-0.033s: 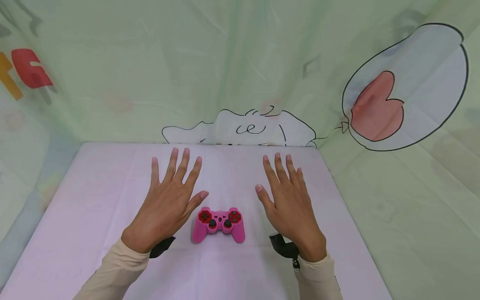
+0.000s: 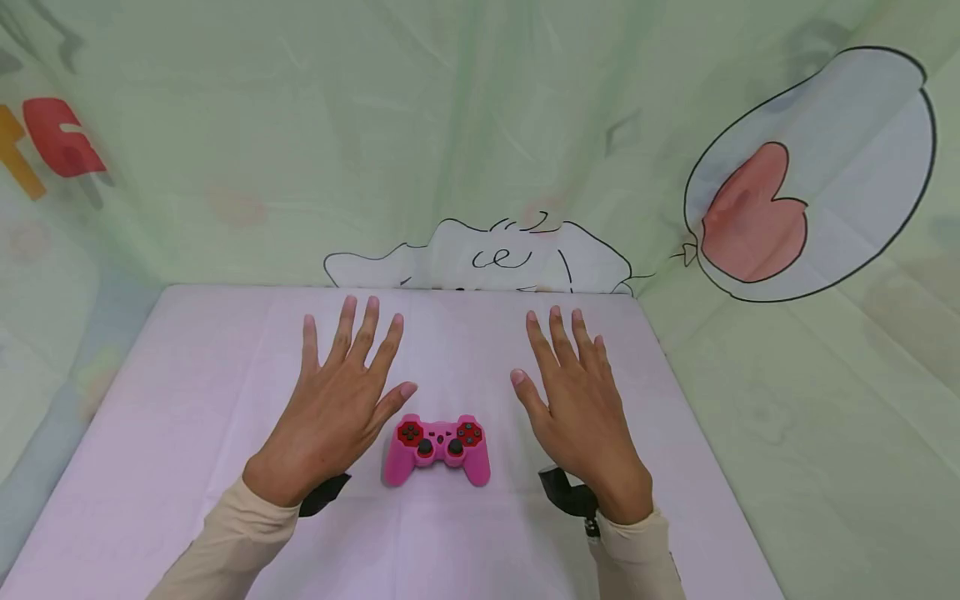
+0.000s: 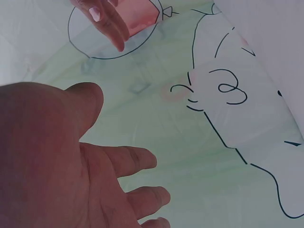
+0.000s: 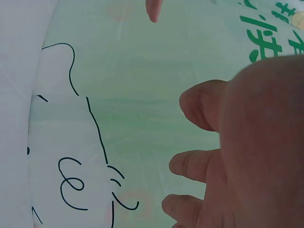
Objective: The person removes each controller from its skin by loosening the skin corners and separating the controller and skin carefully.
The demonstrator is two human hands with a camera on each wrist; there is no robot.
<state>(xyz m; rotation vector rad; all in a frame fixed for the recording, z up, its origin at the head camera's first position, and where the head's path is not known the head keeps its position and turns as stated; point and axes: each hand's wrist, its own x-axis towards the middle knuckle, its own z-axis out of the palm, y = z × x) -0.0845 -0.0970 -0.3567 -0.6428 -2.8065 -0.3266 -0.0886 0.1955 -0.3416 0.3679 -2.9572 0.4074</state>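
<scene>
The left hand (image 2: 330,408) and right hand (image 2: 583,408), fingers spread and empty, flank the controller (image 2: 440,433), likely light, stiff and smooth, best held by its handles (image 2: 400,467).

Matt plastic-looking controller (image 2: 440,450), smooth matt tabletop (image 2: 442,542), creased cloth-like backdrop (image 2: 300,150)

Bench (image 2: 465,375): flat pale pink-lilac top, faint creases, straight far edge, sides spreading wider toward the near end in the head view. Directly on it: one pink game controller (image 2: 439,454), face up, roughly mid-width, handles pointing to the near side.
</scene>
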